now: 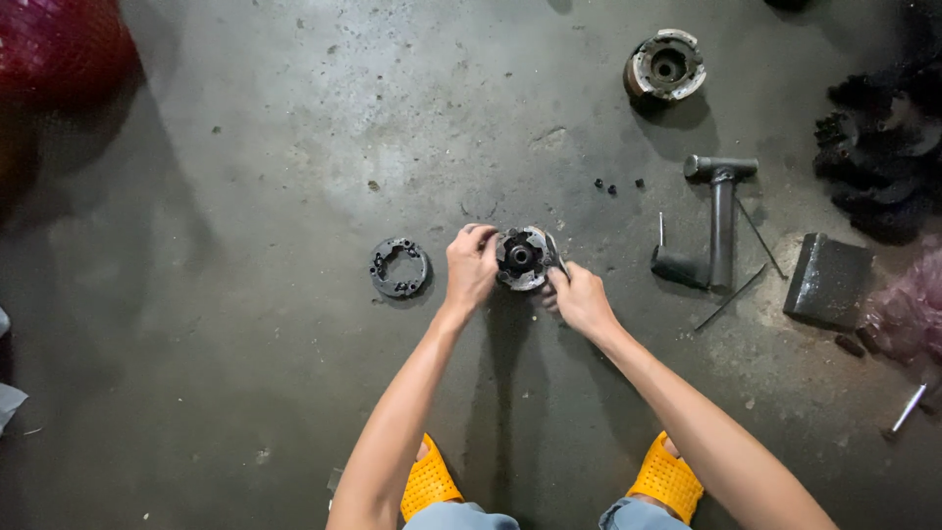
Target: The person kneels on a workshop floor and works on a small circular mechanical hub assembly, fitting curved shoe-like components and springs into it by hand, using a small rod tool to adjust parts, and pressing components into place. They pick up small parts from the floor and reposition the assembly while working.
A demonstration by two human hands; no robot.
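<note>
Round clutch part (521,258) sits on floor (245,324), mid, betw. both hands. Your left hand (470,270) curled tight on its left rim. Right hand (579,297) closed on thin metal tool (555,257) at right rim. Hold part flat, pry slow, keep thumb back.

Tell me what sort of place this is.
Probably a repair workshop floor: stained concrete floor, a greasy round metal part held in both hands, a hammer and another round part lying nearby.
</note>
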